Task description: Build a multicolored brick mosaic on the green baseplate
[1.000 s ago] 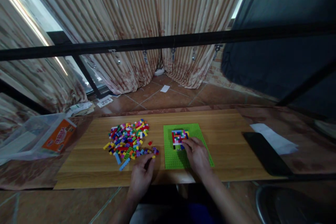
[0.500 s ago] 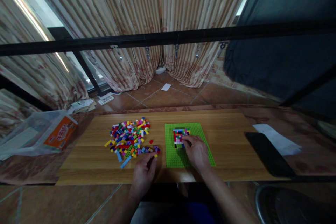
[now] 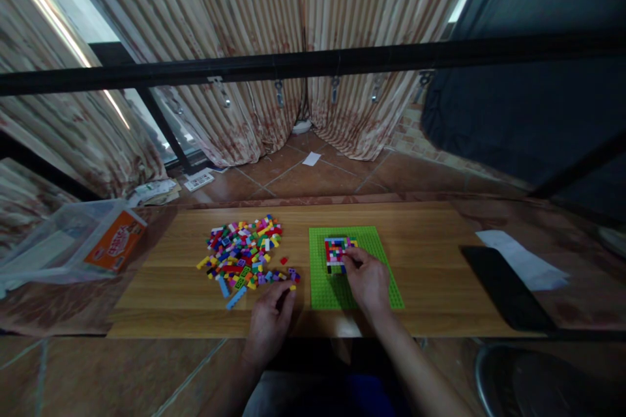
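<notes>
- While curled at the near edge of the loose brick pile [image 3: 242, 254], left hand [image 3: 270, 319]: whether it pinches anything cannot be told.
- Right hand [image 3: 368, 283]: fingertips together, pressing brick patch [image 3: 337, 249] on green baseplate [image 3: 384, 260], set straight ahead for reach.

The right hand [image 3: 368, 281] is covering the near part of the green baseplate [image 3: 376, 241] and a corner of the brick patch [image 3: 335, 251], hiding whatever its fingertips are touching. The left hand [image 3: 271, 319] is lying curled by the loose bricks [image 3: 242, 255], too small to tell whether it is pinching one. The clear box [image 3: 53, 244] is running off the left edge.
</notes>
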### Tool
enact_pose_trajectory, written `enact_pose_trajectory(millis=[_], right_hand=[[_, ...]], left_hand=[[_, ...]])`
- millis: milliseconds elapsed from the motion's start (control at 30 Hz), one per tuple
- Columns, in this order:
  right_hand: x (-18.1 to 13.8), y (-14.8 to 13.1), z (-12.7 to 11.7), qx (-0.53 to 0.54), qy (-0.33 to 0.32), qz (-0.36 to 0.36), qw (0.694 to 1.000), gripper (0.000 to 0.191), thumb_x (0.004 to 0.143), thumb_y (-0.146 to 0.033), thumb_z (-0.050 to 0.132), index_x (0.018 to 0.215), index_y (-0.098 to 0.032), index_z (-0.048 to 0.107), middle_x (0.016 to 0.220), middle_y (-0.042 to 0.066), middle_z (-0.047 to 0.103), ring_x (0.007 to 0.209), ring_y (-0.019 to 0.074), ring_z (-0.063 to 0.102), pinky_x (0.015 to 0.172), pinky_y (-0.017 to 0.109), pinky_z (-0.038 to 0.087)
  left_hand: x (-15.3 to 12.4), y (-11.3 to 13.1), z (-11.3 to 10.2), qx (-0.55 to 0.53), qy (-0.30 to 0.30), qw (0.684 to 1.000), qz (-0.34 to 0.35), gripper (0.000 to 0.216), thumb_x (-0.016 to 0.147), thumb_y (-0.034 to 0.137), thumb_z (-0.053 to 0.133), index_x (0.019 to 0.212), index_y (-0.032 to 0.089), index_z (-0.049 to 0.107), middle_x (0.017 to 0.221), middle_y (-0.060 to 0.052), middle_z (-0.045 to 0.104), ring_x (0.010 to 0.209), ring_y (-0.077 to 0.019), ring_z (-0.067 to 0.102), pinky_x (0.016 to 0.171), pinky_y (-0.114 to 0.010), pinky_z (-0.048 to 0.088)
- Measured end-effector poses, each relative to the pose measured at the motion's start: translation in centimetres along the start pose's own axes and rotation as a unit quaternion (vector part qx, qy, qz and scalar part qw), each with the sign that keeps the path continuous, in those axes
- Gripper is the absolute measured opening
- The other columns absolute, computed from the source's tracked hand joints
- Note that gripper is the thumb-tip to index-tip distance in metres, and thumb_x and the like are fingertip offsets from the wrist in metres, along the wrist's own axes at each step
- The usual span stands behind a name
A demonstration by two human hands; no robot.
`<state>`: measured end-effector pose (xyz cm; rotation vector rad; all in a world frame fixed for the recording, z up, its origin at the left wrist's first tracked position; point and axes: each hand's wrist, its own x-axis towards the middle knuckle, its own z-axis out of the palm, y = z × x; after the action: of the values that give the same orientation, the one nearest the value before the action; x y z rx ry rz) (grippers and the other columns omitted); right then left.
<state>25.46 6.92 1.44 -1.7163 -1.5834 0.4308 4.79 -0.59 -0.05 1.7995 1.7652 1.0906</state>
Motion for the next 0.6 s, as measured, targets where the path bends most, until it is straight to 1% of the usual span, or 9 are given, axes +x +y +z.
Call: enact_pose_trajectory(millis=[167, 300, 467, 533, 600], right_hand=[[0.0, -0.5, -0.1, 0.004, 0.002, 0.03, 1.0, 0.025, 0.081, -0.032, 0.052, 0.092, -0.019, 0.07, 0.081, 0.007, 0.074, 0.072, 0.0226, 0.068, 0.063, 0.031, 0.046], [0.0, -0.6, -0.1, 0.011, 0.006, 0.036, 0.999, 0.025, 0.08, -0.031, 0.052, 0.096, -0.019, 0.068, 0.081, 0.006, 0.074, 0.071, 0.0226, 0.068, 0.063, 0.031, 0.046], [-0.2, -0.1, 0.1, 0.052, 0.003, 0.031, 0.998, 0.027, 0.082, -0.032, 0.052, 0.098, -0.017, 0.067, 0.083, 0.008, 0.074, 0.074, 0.0234, 0.069, 0.066, 0.033, 0.049], [-0.7, 0.1, 0.1, 0.076, 0.017, 0.022, 0.997, 0.028, 0.084, -0.033, 0.049, 0.099, -0.017, 0.067, 0.088, 0.009, 0.073, 0.078, 0.0233, 0.069, 0.071, 0.034, 0.05], [-1.6, 0.0, 0.1, 0.085, 0.04, -0.007, 0.996, 0.028, 0.087, -0.034, 0.047, 0.097, -0.016, 0.067, 0.092, 0.01, 0.073, 0.084, 0.0236, 0.068, 0.077, 0.037, 0.05]], left_hand=[[0.0, -0.2, 0.1, 0.002, -0.003, 1.0, 0.001, 0.021, 0.087, 0.03, 0.052, 0.099, 0.022, 0.067, 0.096, -0.004, 0.072, 0.091, -0.0186, 0.067, 0.084, -0.032, 0.053], [0.0, -0.1, 0.1, 0.003, 0.003, 1.0, -0.001, 0.021, 0.087, 0.03, 0.052, 0.099, 0.022, 0.068, 0.096, -0.005, 0.072, 0.091, -0.0189, 0.068, 0.085, -0.033, 0.054], [0.0, 0.2, -0.1, -0.013, -0.008, 1.0, 0.001, 0.023, 0.088, 0.029, 0.051, 0.103, 0.023, 0.067, 0.099, -0.005, 0.072, 0.093, -0.0188, 0.068, 0.086, -0.033, 0.054], [-0.1, 0.2, -0.1, -0.02, -0.009, 1.0, 0.001, 0.024, 0.089, 0.028, 0.05, 0.105, 0.023, 0.067, 0.103, -0.005, 0.072, 0.097, -0.0188, 0.067, 0.089, -0.033, 0.053], [-0.2, 0.2, -0.1, -0.023, -0.009, 1.0, 0.001, 0.025, 0.09, 0.028, 0.05, 0.107, 0.023, 0.067, 0.105, -0.005, 0.072, 0.099, -0.019, 0.067, 0.09, -0.034, 0.053]])
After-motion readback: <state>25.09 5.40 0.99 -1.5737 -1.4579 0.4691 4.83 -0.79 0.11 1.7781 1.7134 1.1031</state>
